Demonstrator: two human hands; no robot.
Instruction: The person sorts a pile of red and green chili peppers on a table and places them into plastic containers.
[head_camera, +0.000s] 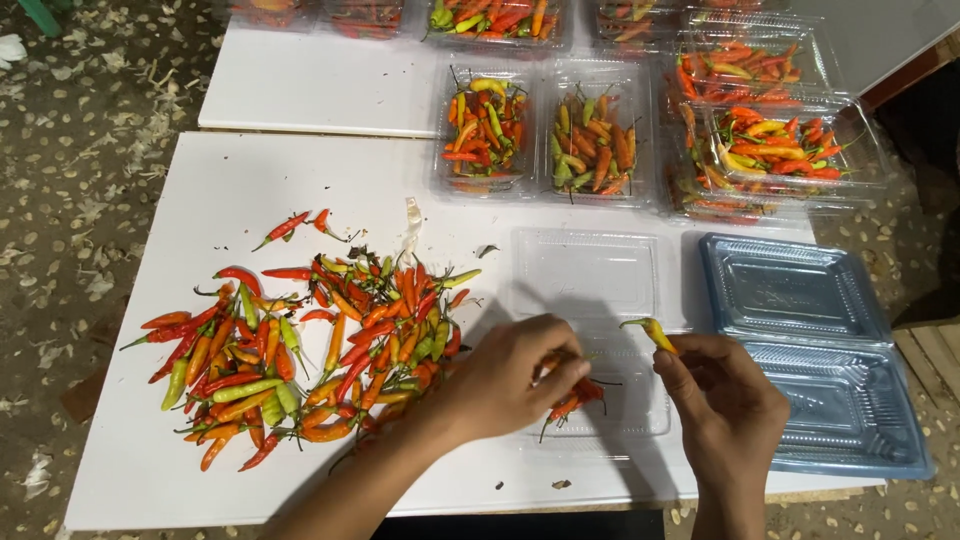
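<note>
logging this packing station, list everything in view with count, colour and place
loose chili pile: many, red, orange and green, left on the white board
stray chilies: a few, red, above the pile
white board: one, under the work; a second behind it
filled clear boxes: several, mixed chilies, top and right, some stacked
open clear box: one, in front of the hands, a few chilies inside
blue trays: stack, far right
left hand: holds red chilies over the open box
right hand: pinches one yellow chili

Yellow-orange chilli (655, 334) pinched upright, stem up; red-orange chillies (572, 398) bunched in open clear tray (585, 275).
</note>
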